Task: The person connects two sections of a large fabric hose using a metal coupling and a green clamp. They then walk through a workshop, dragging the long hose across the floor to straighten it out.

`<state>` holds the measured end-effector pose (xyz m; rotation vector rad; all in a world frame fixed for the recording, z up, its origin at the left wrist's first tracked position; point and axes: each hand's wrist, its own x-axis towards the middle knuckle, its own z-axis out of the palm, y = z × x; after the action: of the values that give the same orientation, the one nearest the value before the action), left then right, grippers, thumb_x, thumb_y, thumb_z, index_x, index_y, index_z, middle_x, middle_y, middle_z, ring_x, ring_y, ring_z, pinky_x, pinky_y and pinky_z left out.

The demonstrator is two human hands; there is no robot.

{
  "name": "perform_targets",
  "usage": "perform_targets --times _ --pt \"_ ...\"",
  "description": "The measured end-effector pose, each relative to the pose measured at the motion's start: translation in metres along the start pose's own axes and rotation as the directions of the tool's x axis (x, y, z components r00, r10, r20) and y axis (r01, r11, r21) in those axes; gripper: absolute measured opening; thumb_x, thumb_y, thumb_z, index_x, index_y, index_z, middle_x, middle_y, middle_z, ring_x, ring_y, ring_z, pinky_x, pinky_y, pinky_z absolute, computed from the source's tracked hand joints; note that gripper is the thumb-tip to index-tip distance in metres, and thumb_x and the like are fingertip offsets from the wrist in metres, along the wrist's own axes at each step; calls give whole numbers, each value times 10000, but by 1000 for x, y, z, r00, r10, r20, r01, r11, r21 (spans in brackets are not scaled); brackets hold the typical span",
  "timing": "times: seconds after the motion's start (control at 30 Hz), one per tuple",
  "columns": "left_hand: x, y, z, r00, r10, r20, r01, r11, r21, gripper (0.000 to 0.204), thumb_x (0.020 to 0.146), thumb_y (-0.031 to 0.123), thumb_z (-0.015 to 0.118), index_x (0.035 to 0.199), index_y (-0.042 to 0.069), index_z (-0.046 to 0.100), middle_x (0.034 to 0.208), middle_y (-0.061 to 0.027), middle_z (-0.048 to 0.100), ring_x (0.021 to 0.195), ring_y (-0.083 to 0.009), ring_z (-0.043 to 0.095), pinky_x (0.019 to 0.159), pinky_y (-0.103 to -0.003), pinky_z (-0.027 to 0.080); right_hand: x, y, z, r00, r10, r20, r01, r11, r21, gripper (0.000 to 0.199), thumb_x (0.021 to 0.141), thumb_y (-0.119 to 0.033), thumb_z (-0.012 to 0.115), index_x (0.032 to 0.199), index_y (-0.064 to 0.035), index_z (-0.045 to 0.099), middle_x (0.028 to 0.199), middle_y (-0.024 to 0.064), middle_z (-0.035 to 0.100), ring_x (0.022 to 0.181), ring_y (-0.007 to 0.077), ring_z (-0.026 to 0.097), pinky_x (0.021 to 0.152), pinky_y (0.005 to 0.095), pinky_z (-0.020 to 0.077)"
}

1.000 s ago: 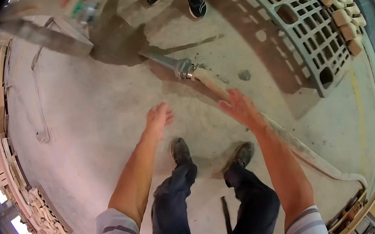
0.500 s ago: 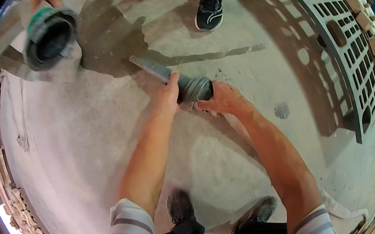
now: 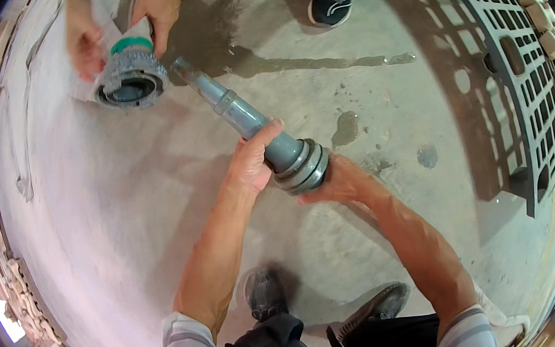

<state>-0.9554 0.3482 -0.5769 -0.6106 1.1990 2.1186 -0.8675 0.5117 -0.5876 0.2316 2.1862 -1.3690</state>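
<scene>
Coupling, far left, shifted nearer nozzle; fingers of left hand and right hand grip nozzle, probably steadying it.

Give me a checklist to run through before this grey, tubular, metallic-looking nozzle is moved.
1. Left hand around the nozzle: ok.
2. Right hand fully closed at the nozzle's ringed end: cannot tell, fingers partly hidden.
3. Ringed end apart from the co-worker's green-banded grey coupling: ok.
4. Co-worker's black, white-soled shoe clear of the nozzle: ok.
5. Grey concrete floor dry: not ok, dark wet-looking patches.
</scene>
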Motion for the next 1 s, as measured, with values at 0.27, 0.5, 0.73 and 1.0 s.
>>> perform_targets --times 0.27,0.5,0.73,1.0 --pt "-29 -11 -27 977 147 156 -145 989 -23 266 708 145 639 930 68 513 841 -100 564 773 -240 564 707 -369 481 -26 -26 28 966 7 258 -116 904 411 677 532 -234 785 1107 -38 487 982 90 578 866 191 553 783 305 451" --pt "-34 -32 -36 989 130 -74 -124 989 81 212 714 193 629 836 62 516 746 -81 547 690 -202 558 629 -342 470 -30 2 65 990 -54 130 10 950 313 767 529 -277 779 1161 -7 440 1028 126 578 943 227 565 811 347 446" --pt "-32 -36 -27 941 188 -282 -149 976 157 184 667 131 629 773 9 542 666 -68 553 588 -158 531 544 -297 423 -32 13 92 992 58 -113 -51 997 62 755 523 -349 767 1090 40 458 972 193 581 895 330 576 768 401 459" --pt "-31 -30 -17 871 281 -404 -164 940 299 160 668 133 619 747 18 541 653 -75 552 583 -161 530 560 -299 420 -34 2 101 971 74 -228 -109 983 -147 830 519 -352 781 1148 38 406 963 193 574 898 352 573 756 402 464"
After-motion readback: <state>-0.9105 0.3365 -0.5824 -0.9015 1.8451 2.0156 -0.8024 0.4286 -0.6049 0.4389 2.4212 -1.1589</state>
